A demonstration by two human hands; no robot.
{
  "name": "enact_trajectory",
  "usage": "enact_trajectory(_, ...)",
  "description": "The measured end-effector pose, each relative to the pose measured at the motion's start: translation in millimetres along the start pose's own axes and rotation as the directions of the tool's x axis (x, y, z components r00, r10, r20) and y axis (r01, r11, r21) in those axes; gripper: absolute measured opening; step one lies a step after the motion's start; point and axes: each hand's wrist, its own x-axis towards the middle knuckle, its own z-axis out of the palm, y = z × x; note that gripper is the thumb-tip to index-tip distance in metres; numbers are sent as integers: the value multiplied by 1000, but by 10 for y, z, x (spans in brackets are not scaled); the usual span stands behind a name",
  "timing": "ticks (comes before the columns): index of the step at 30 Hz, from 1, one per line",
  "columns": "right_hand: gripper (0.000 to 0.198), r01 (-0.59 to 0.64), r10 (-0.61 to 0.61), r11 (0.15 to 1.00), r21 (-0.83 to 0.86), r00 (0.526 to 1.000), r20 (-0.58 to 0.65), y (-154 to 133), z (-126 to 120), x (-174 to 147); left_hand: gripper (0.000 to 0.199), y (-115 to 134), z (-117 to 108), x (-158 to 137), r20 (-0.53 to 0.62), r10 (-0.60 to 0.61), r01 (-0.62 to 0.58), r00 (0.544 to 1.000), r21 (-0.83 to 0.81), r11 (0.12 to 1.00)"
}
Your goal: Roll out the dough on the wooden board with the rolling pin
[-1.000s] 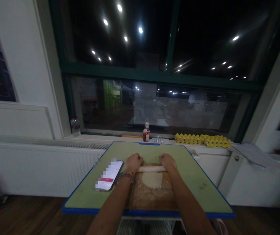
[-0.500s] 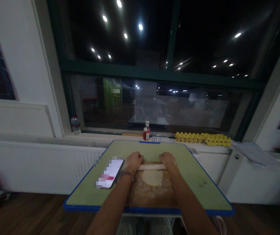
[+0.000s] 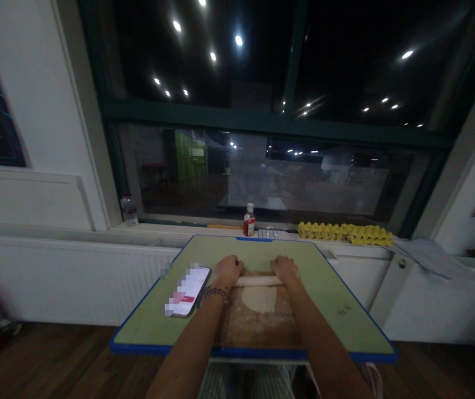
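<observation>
A pale rolling pin (image 3: 259, 281) lies crosswise over the far part of a wooden board (image 3: 258, 331). My left hand (image 3: 228, 270) is closed around its left end, a beaded bracelet on that wrist. Its right end is in my right hand (image 3: 285, 269), fingers curled over it. Under and just in front of the pin spreads a thin, flat sheet of dough (image 3: 259, 300), its far edge covered by the pin. Flour marks dust the board around the dough.
The board rests on a green table with a blue rim (image 3: 149, 348). Left of my arm lies a phone (image 3: 191, 290) with its screen lit. On the sill behind stand a small red bottle (image 3: 249, 220), a clear bottle (image 3: 129, 210) and yellow egg cartons (image 3: 345, 233).
Both hands keep their hold on the rolling pin, which stays near the dough's far edge. The whole view has shifted slightly; little else differs.
</observation>
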Motion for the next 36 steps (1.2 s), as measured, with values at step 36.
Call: enact_trajectory(36, 37, -55, 54, 997, -51, 998, -20, 3, 22, -7, 27, 8, -5, -3, -10, 13, -13, 1000, 29, 999)
